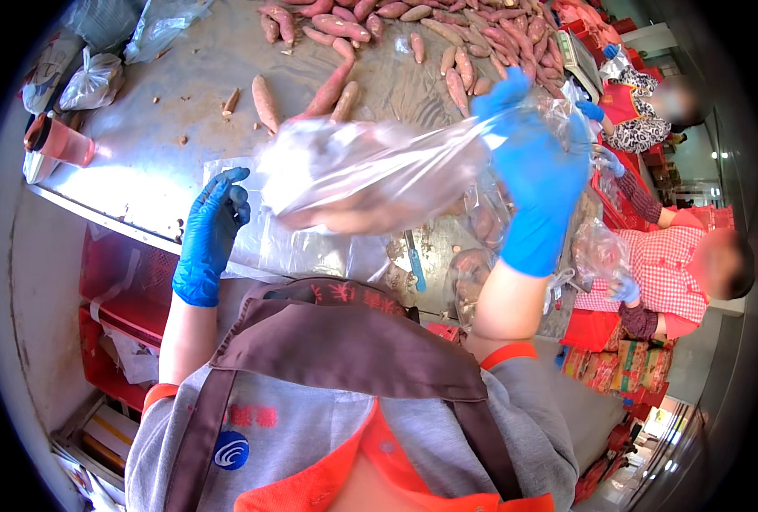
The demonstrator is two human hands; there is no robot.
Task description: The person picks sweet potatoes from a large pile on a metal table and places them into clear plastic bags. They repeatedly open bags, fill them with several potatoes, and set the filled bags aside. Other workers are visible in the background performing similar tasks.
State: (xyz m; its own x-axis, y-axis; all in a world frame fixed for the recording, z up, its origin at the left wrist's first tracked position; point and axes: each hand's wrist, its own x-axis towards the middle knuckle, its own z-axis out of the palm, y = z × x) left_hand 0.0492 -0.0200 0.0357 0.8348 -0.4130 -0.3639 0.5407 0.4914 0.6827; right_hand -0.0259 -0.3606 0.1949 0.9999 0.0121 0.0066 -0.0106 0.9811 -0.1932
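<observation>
My right hand (532, 153), in a blue glove, grips the gathered neck of a clear plastic bag (379, 173). The bag is blurred and stretches out to the left, with brownish-pink sweet potatoes showing faintly inside. My left hand (211, 230), also blue-gloved, is raised at the bag's left with fingers curled and nothing in it. Beneath the bag, flat clear plastic bags (308, 256) lie at the table's near edge. A blue-handled knife (415, 262) rests to their right. Filled clear bags (472, 275) lie near my right forearm.
A large heap of sweet potatoes (507, 32) covers the far right of the metal table (193, 83). A pink bottle (62, 141) and a tied bag (91, 80) are at left. Red crates (123, 281) stand below. Two co-workers (654, 262) are at right, beside a scale (577, 61).
</observation>
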